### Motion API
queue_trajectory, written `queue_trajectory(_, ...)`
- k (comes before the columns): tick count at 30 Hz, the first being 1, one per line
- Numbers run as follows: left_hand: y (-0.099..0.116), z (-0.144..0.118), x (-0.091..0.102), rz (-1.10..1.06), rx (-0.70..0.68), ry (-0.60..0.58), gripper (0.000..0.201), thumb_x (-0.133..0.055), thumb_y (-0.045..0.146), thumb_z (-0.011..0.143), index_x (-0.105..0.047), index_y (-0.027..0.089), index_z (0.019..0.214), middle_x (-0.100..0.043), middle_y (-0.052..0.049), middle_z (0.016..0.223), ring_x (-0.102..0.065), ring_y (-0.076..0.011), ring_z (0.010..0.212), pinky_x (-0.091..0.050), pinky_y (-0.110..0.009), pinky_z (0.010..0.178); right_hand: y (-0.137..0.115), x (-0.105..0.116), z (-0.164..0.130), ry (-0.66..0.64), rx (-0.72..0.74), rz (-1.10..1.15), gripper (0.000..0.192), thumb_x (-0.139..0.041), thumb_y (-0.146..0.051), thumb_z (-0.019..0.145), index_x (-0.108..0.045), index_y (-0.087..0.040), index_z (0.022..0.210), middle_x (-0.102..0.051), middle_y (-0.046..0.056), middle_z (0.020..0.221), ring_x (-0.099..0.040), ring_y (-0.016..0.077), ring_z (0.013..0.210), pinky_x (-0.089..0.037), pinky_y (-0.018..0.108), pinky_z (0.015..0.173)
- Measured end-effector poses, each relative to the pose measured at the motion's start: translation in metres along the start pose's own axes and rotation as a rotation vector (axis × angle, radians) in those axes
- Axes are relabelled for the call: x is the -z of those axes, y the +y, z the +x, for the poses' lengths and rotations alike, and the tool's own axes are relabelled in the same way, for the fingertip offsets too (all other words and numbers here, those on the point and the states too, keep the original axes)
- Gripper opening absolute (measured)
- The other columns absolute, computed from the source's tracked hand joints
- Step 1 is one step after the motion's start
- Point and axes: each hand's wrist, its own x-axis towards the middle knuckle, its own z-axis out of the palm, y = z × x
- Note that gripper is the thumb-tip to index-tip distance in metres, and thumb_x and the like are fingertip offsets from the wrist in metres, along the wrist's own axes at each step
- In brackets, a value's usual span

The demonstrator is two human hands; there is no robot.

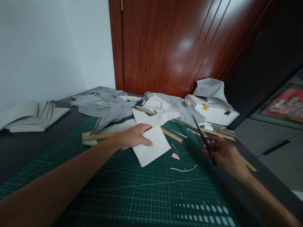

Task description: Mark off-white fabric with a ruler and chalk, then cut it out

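Observation:
My left hand (132, 137) grips the upper left edge of a small white fabric square (152, 147) that lies on the green cutting mat (132, 189). My right hand (224, 154) holds black scissors (201, 134), blades pointing up and away, over the mat's right edge. A pink chalk piece (175, 156) and a thin white fabric strip (183, 169) lie between the two hands. A wooden ruler (99, 136) lies behind my left hand.
Grey and white fabric pieces (106, 105) are heaped at the back of the table. Folded cloth (28, 116) sits at far left. A white box (213, 110) stands at back right, before a wooden door (170, 44). A long wooden stick (201, 129) crosses the back.

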Motion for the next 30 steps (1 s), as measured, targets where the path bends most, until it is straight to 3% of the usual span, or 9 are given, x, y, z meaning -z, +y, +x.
queue_trajectory(3, 0.009, -0.008, 0.015, -0.088, 0.008, 0.027, 0.054, -0.079, 0.024, 0.068, -0.067, 0.015, 0.121, -0.081, -0.011, 0.115, -0.077, -0.0247, 0.091, -0.060, -0.034, 0.076, -0.023, -0.014, -0.017, 0.024, 0.092, 0.242, 0.072, -0.081, -0.050, 0.080, -0.055, -0.023, 0.142, -0.079, 0.007, 0.116, -0.077, 0.0260, 0.105, -0.064, 0.038, 0.094)
queue_trajectory(6, 0.022, -0.017, 0.032, -0.132, 0.019, 0.045, 0.047, -0.081, 0.023, 0.069, -0.071, 0.016, 0.114, -0.082, -0.010, 0.108, -0.078, -0.0260, 0.089, -0.061, -0.036, 0.076, -0.048, -0.045, -0.032, -0.181, 0.062, 0.776, 0.053, -0.095, -0.039, 0.074, -0.074, -0.027, 0.121, -0.079, 0.001, 0.101, -0.077, 0.0211, 0.094, -0.061, 0.041, 0.102)
queue_trajectory(9, 0.032, -0.027, 0.051, -0.131, 0.026, 0.065, 0.034, -0.083, 0.026, 0.072, -0.076, 0.015, 0.103, -0.083, -0.009, 0.098, -0.078, -0.0265, 0.084, -0.062, -0.039, 0.077, -0.069, -0.080, -0.040, -0.346, 0.083, 0.975, 0.051, -0.098, -0.031, 0.071, -0.080, -0.029, 0.118, -0.080, 0.002, 0.107, -0.075, 0.0220, 0.107, -0.057, 0.040, 0.109)
queue_trajectory(13, 0.040, -0.035, 0.074, -0.091, 0.016, 0.052, 0.033, -0.090, 0.037, 0.070, -0.079, 0.016, 0.092, -0.083, -0.009, 0.090, -0.075, -0.0236, 0.074, -0.062, -0.033, 0.068, -0.081, -0.109, -0.042, -0.473, 0.062, 1.136, 0.047, -0.099, -0.023, 0.069, -0.081, -0.027, 0.112, -0.072, -0.004, 0.092, -0.070, 0.0140, 0.091, -0.052, 0.039, 0.116)
queue_trajectory(16, 0.048, -0.035, 0.086, -0.059, 0.022, 0.027, 0.028, -0.091, 0.037, 0.072, -0.080, 0.016, 0.088, -0.082, -0.007, 0.081, -0.073, -0.0199, 0.066, -0.057, -0.026, 0.058, -0.075, -0.117, -0.038, -0.517, 0.018, 1.050, 0.046, -0.098, -0.037, 0.072, -0.079, -0.023, 0.111, -0.063, -0.006, 0.077, -0.061, 0.0105, 0.069, -0.065, 0.035, 0.089)
queue_trajectory(19, 0.064, -0.029, 0.094, -0.002, -0.022, 0.019, 0.022, -0.091, 0.032, 0.072, -0.080, 0.016, 0.081, -0.081, -0.005, 0.077, -0.068, -0.0160, 0.057, -0.053, -0.022, 0.050, -0.064, -0.123, -0.036, -0.505, 0.068, 0.801, 0.044, -0.096, -0.040, 0.073, -0.076, -0.021, 0.107, -0.061, -0.007, 0.071, -0.059, 0.0095, 0.060, -0.059, 0.024, 0.064)
queue_trajectory(22, 0.080, -0.020, 0.099, 0.124, -0.104, 0.040, 0.020, -0.090, 0.032, 0.072, -0.079, 0.016, 0.077, -0.081, -0.006, 0.077, -0.068, -0.0154, 0.055, -0.053, -0.022, 0.049, -0.056, -0.134, -0.040, -0.462, 0.103, 0.710, 0.039, -0.091, -0.027, 0.076, -0.073, -0.023, 0.110, -0.064, -0.006, 0.076, -0.062, 0.0114, 0.065, -0.059, 0.026, 0.067)
queue_trajectory(27, 0.087, -0.008, 0.103, 0.279, -0.139, 0.027, 0.029, -0.090, 0.041, 0.072, -0.080, 0.015, 0.078, -0.081, -0.009, 0.080, -0.070, -0.0189, 0.060, -0.052, -0.023, 0.049, -0.054, -0.150, -0.059, -0.280, 0.230, 0.752, 0.060, -0.077, -0.016, 0.072, -0.070, -0.032, 0.130, -0.068, -0.004, 0.086, -0.071, 0.0173, 0.081, -0.063, 0.034, 0.086)
queue_trajectory(30, 0.085, -0.006, 0.104, 0.344, -0.122, 0.004, 0.030, -0.087, 0.043, 0.075, -0.080, 0.014, 0.082, -0.080, -0.009, 0.079, -0.069, -0.0180, 0.059, -0.050, -0.022, 0.048, -0.053, -0.149, -0.065, -0.239, 0.255, 0.709, 0.066, -0.072, -0.017, 0.073, -0.068, -0.037, 0.135, -0.069, -0.004, 0.088, -0.073, 0.0180, 0.083, -0.061, 0.029, 0.075)
